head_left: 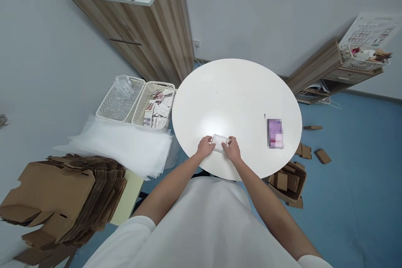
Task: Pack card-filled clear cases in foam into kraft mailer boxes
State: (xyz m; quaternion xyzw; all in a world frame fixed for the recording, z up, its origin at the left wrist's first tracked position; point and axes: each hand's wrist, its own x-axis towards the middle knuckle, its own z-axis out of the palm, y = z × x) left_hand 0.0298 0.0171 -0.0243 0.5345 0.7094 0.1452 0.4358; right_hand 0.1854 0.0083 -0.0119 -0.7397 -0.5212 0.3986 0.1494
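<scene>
A small white rectangular packet [219, 140] lies at the near edge of the round white table [234, 88]. Its covering looks like thin white foam sheet, and what is inside cannot be seen. My left hand [206, 147] grips the packet's left end between thumb and fingers. At the opposite end, my right hand [231, 149] pinches it, with the thumb laid over the top face. Both hands rest close to the tabletop.
A blurred purple item [275, 133] lies on the table's right. Leftward are a basket of printed cards [158, 106], a basket of clear bags [121, 98], white sheets [125, 142] and flattened cardboard boxes [63, 192]. Small brown boxes fill a carton [301, 182] on the floor at right.
</scene>
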